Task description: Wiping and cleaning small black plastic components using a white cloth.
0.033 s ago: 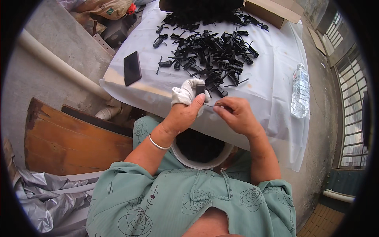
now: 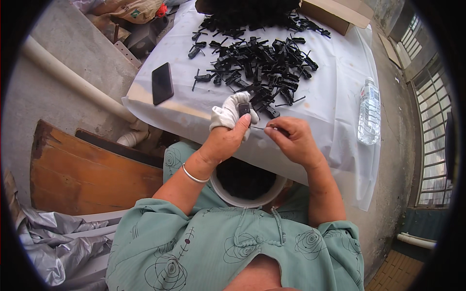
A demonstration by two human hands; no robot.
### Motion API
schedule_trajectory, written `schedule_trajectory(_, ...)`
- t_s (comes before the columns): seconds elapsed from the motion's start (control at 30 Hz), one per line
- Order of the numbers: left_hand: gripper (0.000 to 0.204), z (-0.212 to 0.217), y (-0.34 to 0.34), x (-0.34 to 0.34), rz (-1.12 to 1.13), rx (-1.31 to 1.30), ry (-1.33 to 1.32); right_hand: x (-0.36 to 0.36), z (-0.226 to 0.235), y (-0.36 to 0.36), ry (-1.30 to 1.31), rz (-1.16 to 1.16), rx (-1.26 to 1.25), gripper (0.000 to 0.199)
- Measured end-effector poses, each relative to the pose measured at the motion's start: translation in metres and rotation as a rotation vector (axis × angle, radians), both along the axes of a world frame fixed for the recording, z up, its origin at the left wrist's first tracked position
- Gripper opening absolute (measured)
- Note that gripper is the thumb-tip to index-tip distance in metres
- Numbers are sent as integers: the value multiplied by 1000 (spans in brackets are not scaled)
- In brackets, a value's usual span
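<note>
My left hand (image 2: pixel 232 123) wears a white glove with the thumb bare. It is closed around a small black plastic part (image 2: pixel 244 108), pressing it between thumb and gloved fingers just over the table's near edge. To its right, my right hand (image 2: pixel 292 139) pinches a thin dark rod (image 2: pixel 258 128) whose tip points toward the part; what it is exactly is too small to tell. Beyond both hands, a heap of similar black plastic parts (image 2: pixel 262 63) with thin stems lies on the table. Beneath my hands, a white bucket (image 2: pixel 245 202) holds a dark mass of pieces.
A white sheet covers the table (image 2: pixel 335 97). On it are a black phone (image 2: pixel 162 83) at left, a clear water bottle (image 2: pixel 369 114) at right, and a cardboard box (image 2: pixel 335 14) at the far right. A brown wooden board (image 2: pixel 92 174) leans at left below a pale pipe (image 2: pixel 77 80).
The black part has turned slightly in my left hand, showing more of its face. My right hand has shifted a little to the right, and more of the thin rod shows.
</note>
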State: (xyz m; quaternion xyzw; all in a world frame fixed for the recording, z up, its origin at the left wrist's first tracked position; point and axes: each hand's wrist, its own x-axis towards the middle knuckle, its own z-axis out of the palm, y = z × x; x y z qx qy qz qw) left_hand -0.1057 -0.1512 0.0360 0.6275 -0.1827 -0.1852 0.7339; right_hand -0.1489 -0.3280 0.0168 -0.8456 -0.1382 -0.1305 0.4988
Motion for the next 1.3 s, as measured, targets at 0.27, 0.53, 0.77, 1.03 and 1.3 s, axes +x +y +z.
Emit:
schedule_trajectory(0.27, 31, 7, -3, -8, -304, -5, 125, -4, 10, 15, 18, -104, 295, 10)
schedule_trajectory(0.53, 24, -4, -8, -7, -85, 163, -324, -5, 6, 10, 61, 67, 110, 22)
schedule_trajectory(0.77, 22, -3, -1, -16, 37, 489, -767, -2, 1, 27, 52, 10, 144, 23)
schedule_trajectory(1.03, 28, 9, 22, 11, 16, 652, -864, 31, 8, 3, -95, -248, -19, 15)
schedule_trajectory(1.3, 29, -39, -29, 63, 172, 617, -1006, 30, -1, -1, -173, -263, 66, 10)
